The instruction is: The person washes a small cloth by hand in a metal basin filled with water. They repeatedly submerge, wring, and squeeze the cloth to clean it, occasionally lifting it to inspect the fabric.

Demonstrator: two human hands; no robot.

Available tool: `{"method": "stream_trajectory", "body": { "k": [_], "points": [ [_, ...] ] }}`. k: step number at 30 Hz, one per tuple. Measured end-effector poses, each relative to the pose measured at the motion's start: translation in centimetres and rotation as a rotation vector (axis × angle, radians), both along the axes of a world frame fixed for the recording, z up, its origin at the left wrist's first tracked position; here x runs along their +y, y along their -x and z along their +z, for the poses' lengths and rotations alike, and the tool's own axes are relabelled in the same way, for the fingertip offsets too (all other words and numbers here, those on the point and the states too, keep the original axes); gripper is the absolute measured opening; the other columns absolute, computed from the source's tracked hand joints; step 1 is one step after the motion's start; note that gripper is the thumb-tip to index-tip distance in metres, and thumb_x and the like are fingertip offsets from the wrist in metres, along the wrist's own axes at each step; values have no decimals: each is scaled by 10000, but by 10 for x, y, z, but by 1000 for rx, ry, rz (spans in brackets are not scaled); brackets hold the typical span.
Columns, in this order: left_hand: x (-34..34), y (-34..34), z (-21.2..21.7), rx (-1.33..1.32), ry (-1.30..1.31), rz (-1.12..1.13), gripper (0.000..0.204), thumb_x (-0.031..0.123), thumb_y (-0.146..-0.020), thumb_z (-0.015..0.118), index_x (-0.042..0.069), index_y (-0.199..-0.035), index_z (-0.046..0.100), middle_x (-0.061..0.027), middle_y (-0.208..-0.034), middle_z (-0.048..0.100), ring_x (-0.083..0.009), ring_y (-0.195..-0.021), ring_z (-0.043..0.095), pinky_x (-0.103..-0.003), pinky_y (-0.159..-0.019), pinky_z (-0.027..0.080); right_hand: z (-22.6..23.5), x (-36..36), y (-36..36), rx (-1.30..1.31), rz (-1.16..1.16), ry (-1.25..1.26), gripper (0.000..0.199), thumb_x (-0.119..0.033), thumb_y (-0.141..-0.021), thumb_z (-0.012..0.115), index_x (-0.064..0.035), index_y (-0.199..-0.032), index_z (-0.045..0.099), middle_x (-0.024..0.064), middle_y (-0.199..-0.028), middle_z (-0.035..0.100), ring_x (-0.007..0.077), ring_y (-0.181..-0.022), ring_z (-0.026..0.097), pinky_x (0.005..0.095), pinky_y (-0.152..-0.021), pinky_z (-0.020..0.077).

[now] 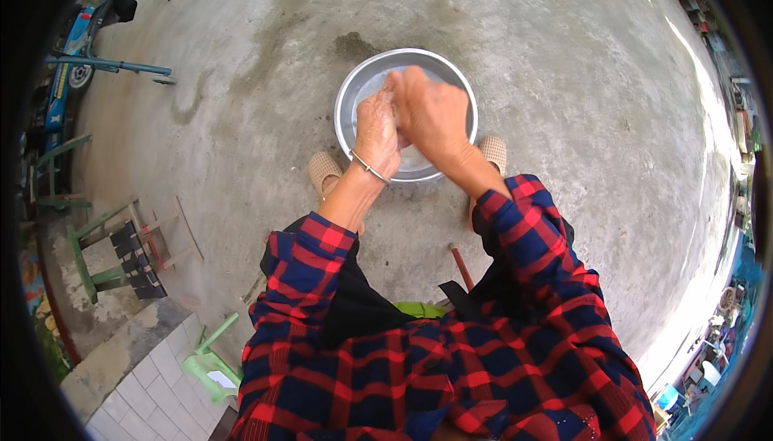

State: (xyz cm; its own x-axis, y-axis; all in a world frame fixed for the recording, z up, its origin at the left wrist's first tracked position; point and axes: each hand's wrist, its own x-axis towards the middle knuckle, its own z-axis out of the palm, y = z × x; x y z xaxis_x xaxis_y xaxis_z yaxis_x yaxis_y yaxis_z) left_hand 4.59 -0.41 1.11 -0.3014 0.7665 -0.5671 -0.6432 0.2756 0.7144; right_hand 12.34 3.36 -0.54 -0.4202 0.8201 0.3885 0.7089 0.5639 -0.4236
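Over the round silver metal basin (354, 95) at twelve o'clock on the concrete floor (564, 79), we press our left hand (377, 131) and right hand (431, 111) together, clamped on something pale we cannot identify, so drips fall inside; beige slippers (324, 171) flank it.

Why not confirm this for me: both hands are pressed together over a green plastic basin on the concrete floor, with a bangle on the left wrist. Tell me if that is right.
One detail is wrong: the basin is shiny metal, not green plastic. The head view shows the left hand and right hand pressed together over it on the concrete floor, with a bangle on the left wrist.
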Motion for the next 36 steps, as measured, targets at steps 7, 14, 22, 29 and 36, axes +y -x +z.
{"method": "stream_trajectory", "body": {
  "k": [7, 14, 22, 29, 36],
  "points": [
    [-4, 21, -23, -75, -170, -123, 260, 349, -965, 558, 123, -835, 566, 62, -703, 498, -69, -597, 481, -255, -516, 407, 5, -2, 4, 59, -37, 11, 316, -297, -974, 493, -83, -743, 513, 112, -486, 532, 306, -426, 557, 399, -385, 404],
    [-7, 19, -20, -27, -73, -177, 265, 360, -962, 558, 101, -910, 581, 64, -726, 531, -69, -659, 542, -262, -564, 461, 6, 1, 2, 11, 29, 34, 252, -255, -921, 537, -8, -870, 539, 115, -537, 585, 280, -463, 602, 380, -397, 435],
    [-5, 16, 1, -15, -44, -218, 342, 390, -952, 575, 156, -714, 503, 60, -622, 444, -64, -500, 426, -243, -431, 355, 4, 12, 1, 45, -106, 112, 274, -266, -962, 513, -71, -770, 509, 136, -507, 538, 328, -445, 561, 405, -409, 419],
    [-1, 15, -5, -26, -66, -120, 307, 388, -945, 590, 150, -756, 542, 63, -682, 498, -58, -599, 469, -262, -485, 403, 5, 5, 3, 51, -35, -15, 282, -271, -945, 524, -80, -741, 487, 112, -496, 559, 274, -420, 580, 392, -378, 414],
    [-2, 15, -6, -7, -24, -132, 334, 407, -936, 599, 147, -731, 550, 68, -647, 478, -43, -472, 398, -232, -368, 280, 4, 7, 3, 80, -56, 15, 296, -285, -968, 501, -77, -760, 479, 127, -513, 527, 318, -426, 549, 409, -382, 394]
  ]
}}
